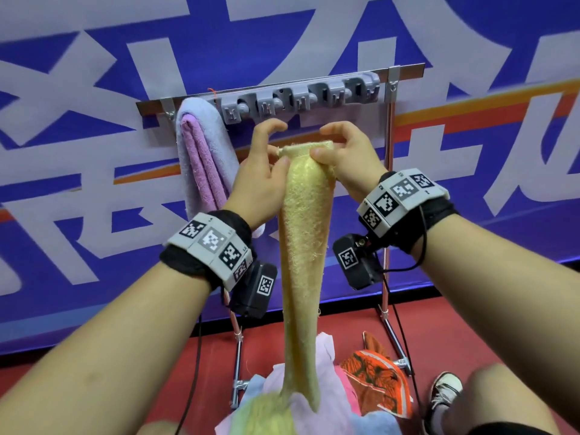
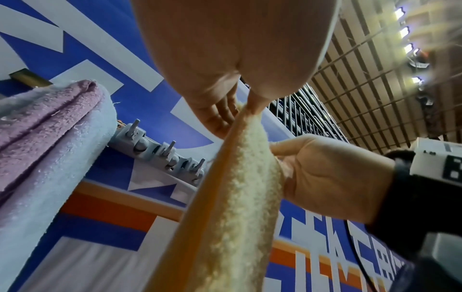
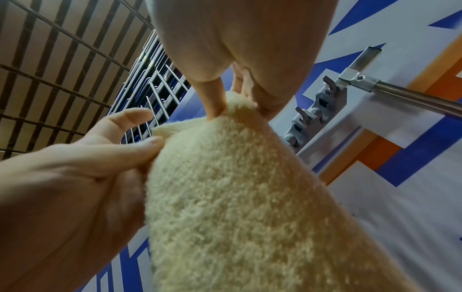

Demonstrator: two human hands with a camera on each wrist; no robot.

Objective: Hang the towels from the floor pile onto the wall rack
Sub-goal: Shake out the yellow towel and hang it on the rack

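A long yellow towel [image 1: 301, 233] hangs from both hands, its lower end reaching the floor pile [image 1: 314, 400]. My left hand [image 1: 270, 158] pinches its top left corner and my right hand [image 1: 332, 146] pinches the top right edge, just below the grey hook rack [image 1: 301, 97] on the wall rail. The wrist views show the towel [image 2: 240, 197] [image 3: 237, 197] bunched between thumbs and fingers of the left hand [image 2: 225, 118] and the right hand [image 3: 237, 98]. A folded lilac and pink towel [image 1: 204, 152] hangs at the rack's left end.
The pile holds pink, blue, green and orange patterned cloths [image 1: 376, 381] on the red floor. Metal stand legs [image 1: 392, 334] run down beside the pile. A blue and white banner [image 1: 94, 152] covers the wall. My shoe [image 1: 445, 394] stands at the lower right.
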